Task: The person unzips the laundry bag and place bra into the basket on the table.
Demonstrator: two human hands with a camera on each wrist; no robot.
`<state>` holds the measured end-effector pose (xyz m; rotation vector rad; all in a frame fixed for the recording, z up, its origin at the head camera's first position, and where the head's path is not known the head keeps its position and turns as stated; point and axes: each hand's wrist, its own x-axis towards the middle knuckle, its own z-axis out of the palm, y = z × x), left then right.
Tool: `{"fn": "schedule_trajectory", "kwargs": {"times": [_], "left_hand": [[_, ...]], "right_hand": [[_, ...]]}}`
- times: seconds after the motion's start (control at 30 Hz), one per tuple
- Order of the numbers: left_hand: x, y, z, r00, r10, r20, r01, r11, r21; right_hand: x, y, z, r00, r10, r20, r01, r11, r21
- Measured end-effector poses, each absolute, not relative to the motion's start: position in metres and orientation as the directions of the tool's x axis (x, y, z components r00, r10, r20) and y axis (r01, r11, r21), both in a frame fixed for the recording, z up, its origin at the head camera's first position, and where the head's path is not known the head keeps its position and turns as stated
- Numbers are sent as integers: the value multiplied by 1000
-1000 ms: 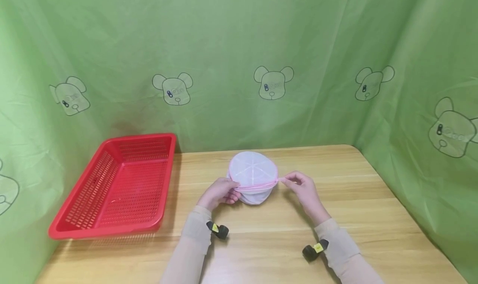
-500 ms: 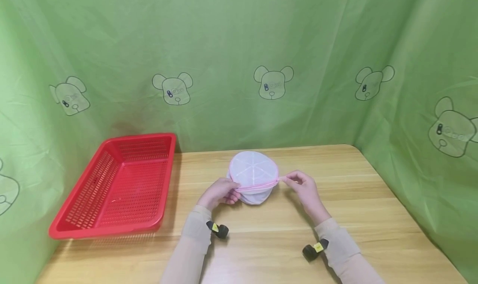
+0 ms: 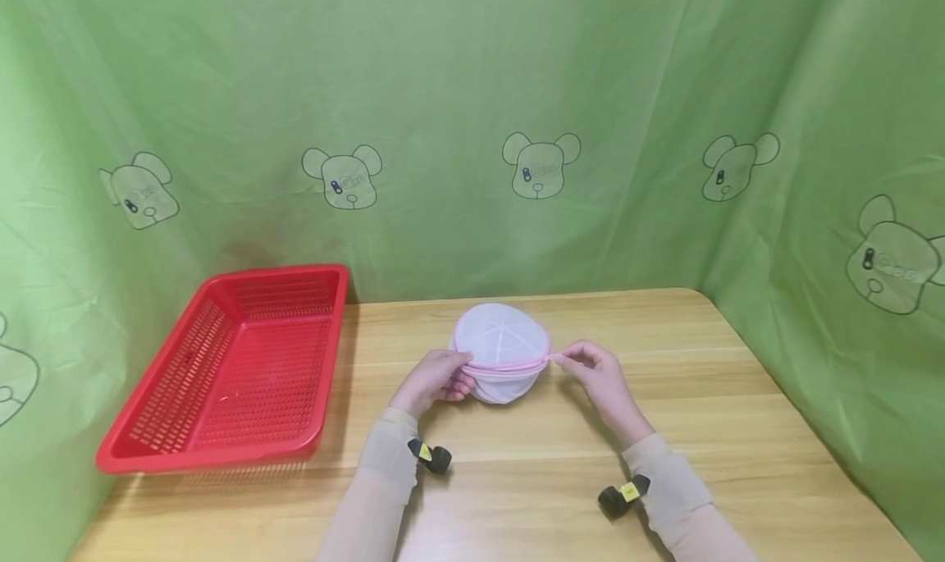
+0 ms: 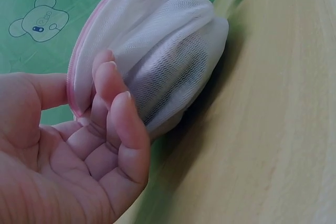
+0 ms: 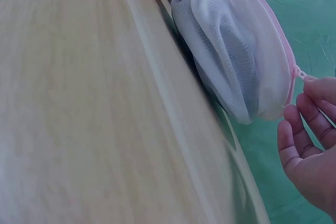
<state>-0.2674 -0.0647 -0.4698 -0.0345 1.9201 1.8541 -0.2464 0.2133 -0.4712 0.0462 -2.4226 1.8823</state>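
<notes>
A round white mesh laundry bag (image 3: 500, 336) with a pink zipper (image 3: 509, 367) around its rim is at the table's far middle. My left hand (image 3: 437, 375) pinches the rim at its left side, thumb on top and fingers below. In the left wrist view, the mesh sags in folds and something darker shows through it. At the right end of the zipper, my right hand (image 3: 596, 375) pinches the small zipper pull (image 5: 300, 72) between thumb and forefinger. Its other fingers curl loosely beneath, beside the bag's edge.
A red perforated plastic basket (image 3: 221, 463) stands on the left of the wooden table (image 3: 531, 496). Green sheeting (image 3: 443, 70) printed with bear heads hangs behind the table and along both sides.
The bag's top has tipped slightly and its near rim looks more closed up. Both hands keep their hold in nearly the same places.
</notes>
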Motion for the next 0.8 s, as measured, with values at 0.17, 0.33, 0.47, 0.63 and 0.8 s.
{"fn": "schedule_trajectory", "kwargs": {"times": [0.17, 0.33, 0.47, 0.63, 0.8], "left_hand": [[-267, -65, -469, -891, 288, -350, -340, 86, 936], [-264, -66, -465, -887, 292, -358, -343, 103, 934], [-263, -68, -463, -875, 312, -370, -346, 132, 929], [-263, -70, -461, -858, 339, -386, -346, 173, 922], [-263, -70, -461, -846, 358, -395, -346, 196, 918]], "right_hand": [[-246, 213, -472, -996, 1, 85, -82, 230, -970], [-245, 212, -471, -995, -13, 96, -96, 225, -969], [-244, 210, -470, -996, -21, 89, -92, 222, -971], [-243, 207, -471, -996, -23, 91, -94, 223, -970], [-244, 205, -472, -995, -25, 94, -97, 224, -970]]}}
